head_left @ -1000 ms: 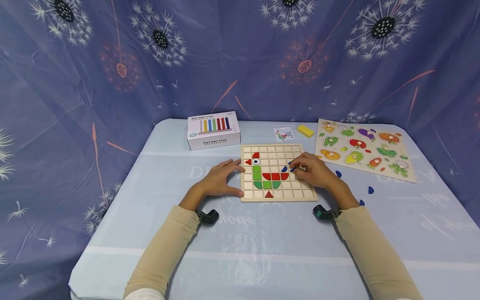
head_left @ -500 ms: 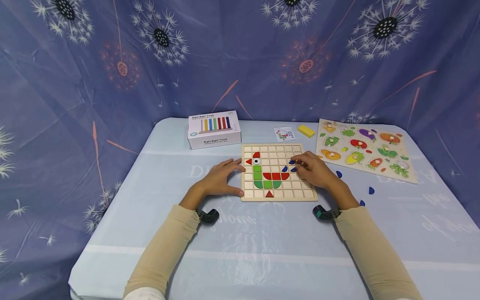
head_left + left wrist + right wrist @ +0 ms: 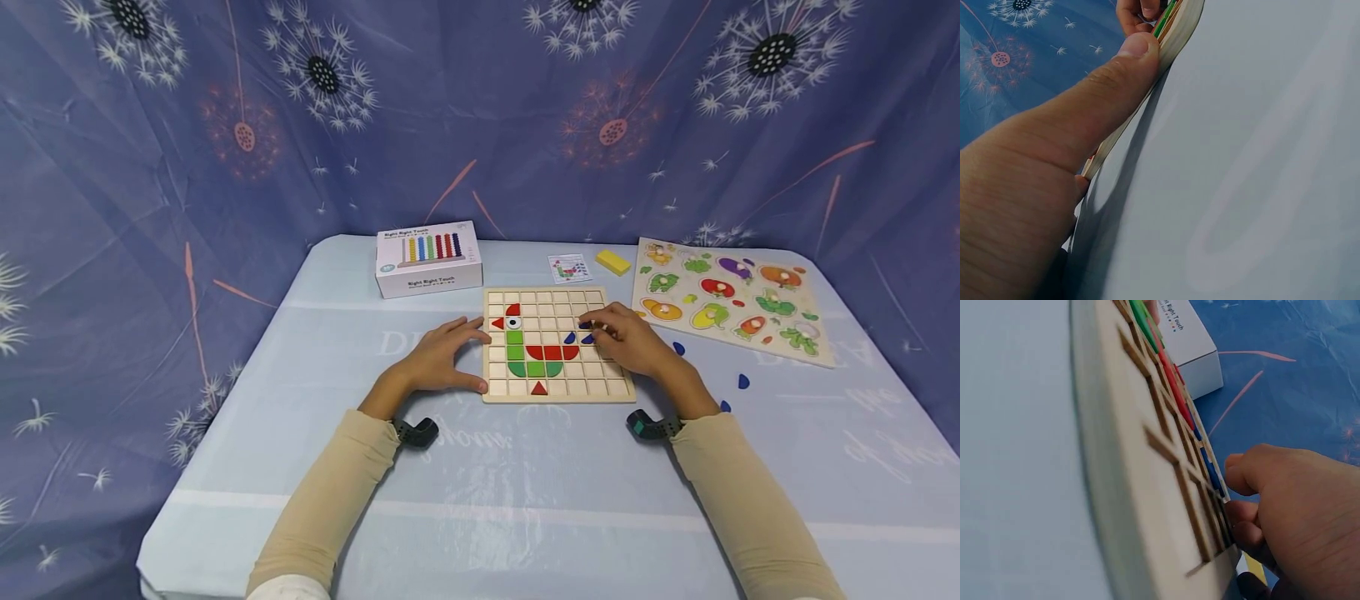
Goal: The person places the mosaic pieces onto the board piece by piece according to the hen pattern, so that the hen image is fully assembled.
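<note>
A wooden grid board (image 3: pixel 495 375) lies mid-table, bearing red, green and blue pieces in a bird-like figure. My left hand (image 3: pixel 442 358) rests at its left edge, fingers and thumb spread; the left wrist view shows the thumb (image 3: pixel 1110 81) pressed along the wooden rim. Over the board's right side, my right hand (image 3: pixel 630 342) pinches a small dark-blue rounded piece (image 3: pixel 584 326), partly covered by the fingertips. Two more blue pieces lie in the grid below it, one (image 3: pixel 570 337) by the red row (image 3: pixel 551 352). A red triangle (image 3: pixel 538 388) sits in the bottom row.
Several loose blue pieces (image 3: pixel 743 381) lie on the table right of the board. Behind it are a picture card (image 3: pixel 568 268), a yellow block (image 3: pixel 612 262) and a white box (image 3: pixel 427 275). A vegetable puzzle board (image 3: pixel 697 287) stands back right, near the dandelion curtain (image 3: pixel 525 167).
The right hand's fingers shift slightly at the blue piece, which shows more at half a second ago and is more covered now. The left hand stays put at the board's edge.
</note>
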`<state>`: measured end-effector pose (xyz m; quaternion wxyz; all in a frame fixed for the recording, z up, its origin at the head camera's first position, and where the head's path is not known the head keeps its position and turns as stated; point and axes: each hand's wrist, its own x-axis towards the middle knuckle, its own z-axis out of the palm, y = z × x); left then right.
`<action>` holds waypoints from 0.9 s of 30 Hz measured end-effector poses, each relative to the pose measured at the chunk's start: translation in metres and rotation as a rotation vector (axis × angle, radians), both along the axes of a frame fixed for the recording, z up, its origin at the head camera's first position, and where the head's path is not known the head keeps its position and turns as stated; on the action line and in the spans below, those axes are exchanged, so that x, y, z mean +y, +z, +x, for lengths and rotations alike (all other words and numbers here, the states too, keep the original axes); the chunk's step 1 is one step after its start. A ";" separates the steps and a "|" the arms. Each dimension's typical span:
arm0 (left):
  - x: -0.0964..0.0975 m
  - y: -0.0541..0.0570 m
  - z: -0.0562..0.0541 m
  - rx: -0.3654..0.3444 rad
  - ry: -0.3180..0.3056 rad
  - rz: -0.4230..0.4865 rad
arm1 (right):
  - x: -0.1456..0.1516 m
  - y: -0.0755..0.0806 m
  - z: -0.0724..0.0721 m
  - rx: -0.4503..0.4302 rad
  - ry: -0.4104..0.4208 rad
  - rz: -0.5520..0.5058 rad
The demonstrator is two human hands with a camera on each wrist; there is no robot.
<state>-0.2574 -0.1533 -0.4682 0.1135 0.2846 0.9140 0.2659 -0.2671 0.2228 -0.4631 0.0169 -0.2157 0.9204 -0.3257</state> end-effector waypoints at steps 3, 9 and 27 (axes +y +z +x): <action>0.000 0.000 0.000 0.002 -0.002 -0.002 | -0.001 0.002 0.001 0.012 0.028 0.003; 0.000 0.000 -0.001 0.008 -0.006 -0.001 | -0.005 0.005 0.003 0.041 0.084 0.037; 0.000 0.001 0.002 -0.004 -0.001 0.014 | 0.007 0.011 0.006 -0.015 0.097 -0.036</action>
